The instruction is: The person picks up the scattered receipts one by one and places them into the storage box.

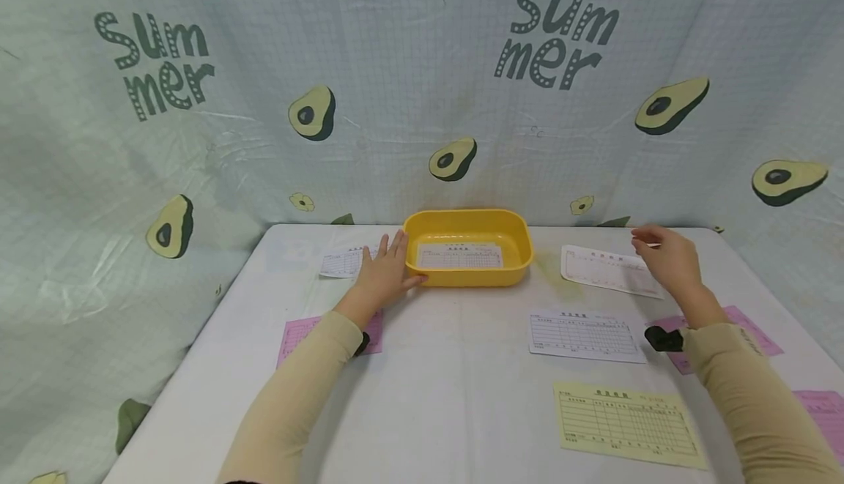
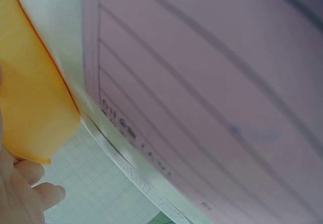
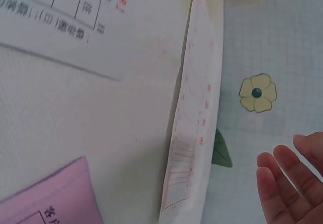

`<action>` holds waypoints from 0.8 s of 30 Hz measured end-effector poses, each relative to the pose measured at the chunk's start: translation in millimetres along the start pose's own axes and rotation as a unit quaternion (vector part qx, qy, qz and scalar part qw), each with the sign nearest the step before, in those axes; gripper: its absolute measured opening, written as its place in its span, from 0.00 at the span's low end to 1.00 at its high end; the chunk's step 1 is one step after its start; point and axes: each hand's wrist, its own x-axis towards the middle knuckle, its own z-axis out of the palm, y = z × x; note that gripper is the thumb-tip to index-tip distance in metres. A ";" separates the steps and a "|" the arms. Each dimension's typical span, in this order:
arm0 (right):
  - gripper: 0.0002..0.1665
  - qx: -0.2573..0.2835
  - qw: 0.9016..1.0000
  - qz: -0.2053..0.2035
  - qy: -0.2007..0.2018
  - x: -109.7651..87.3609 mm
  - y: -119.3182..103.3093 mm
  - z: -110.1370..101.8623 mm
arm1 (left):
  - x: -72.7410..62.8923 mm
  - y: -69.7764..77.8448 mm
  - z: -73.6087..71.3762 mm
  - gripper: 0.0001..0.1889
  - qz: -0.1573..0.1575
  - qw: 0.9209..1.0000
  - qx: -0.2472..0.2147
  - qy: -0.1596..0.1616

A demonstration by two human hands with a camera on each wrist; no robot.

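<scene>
My left hand (image 1: 382, 272) rests against the left end of a yellow plastic tub (image 1: 464, 277), its fingers spread and the thumb at the front wall. In the left wrist view, fingertips of the left hand (image 2: 25, 188) lie by the tub's rim (image 2: 38, 159). Inside the tub lies a printed form slip (image 1: 459, 255). My right hand (image 1: 669, 261) hovers over the right end of a white slip with red print (image 1: 609, 270), its fingers loosely bent. Nothing shows between the fingers of the right hand (image 3: 292, 183) in the right wrist view.
White-and-blue slips lie behind the left hand (image 1: 339, 263) and right of centre (image 1: 585, 336). A yellow slip (image 1: 629, 425) is at the front right. Pink slips lie under the left forearm (image 1: 300, 334), by the right wrist (image 1: 752, 329) and at the right edge (image 1: 824, 418). A printed curtain (image 1: 382, 103) hangs behind the table.
</scene>
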 end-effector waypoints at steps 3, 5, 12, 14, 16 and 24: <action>0.20 -0.005 1.000 0.024 -0.002 -0.8 7.5 -1.4 | -0.6 0.1 -0.5 0.54 0.000 1.000 -0.004 -0.003; 0.20 -0.009 0.999 0.032 -0.001 -0.8 11.8 -2.3 | -1.0 0.0 -0.7 0.54 0.000 1.000 -0.005 -0.005; 0.22 -0.015 0.997 0.065 -0.025 -0.6 22.8 -5.5 | -0.6 -2.1 -1.4 0.54 -0.001 1.000 -0.004 -0.003; 0.21 -0.014 0.997 0.069 -0.029 -2.0 26.0 -5.8 | -0.3 -2.4 -1.3 0.54 -0.002 1.000 -0.007 -0.004; 0.20 -0.014 0.997 0.071 -0.033 -3.5 29.9 -5.5 | -0.8 -2.2 -1.3 0.54 -0.002 1.000 -0.010 -0.004; 0.20 -0.020 0.991 0.113 -0.069 -5.3 38.7 -5.4 | -3.0 -0.2 -2.8 0.54 0.000 1.000 -0.011 -0.011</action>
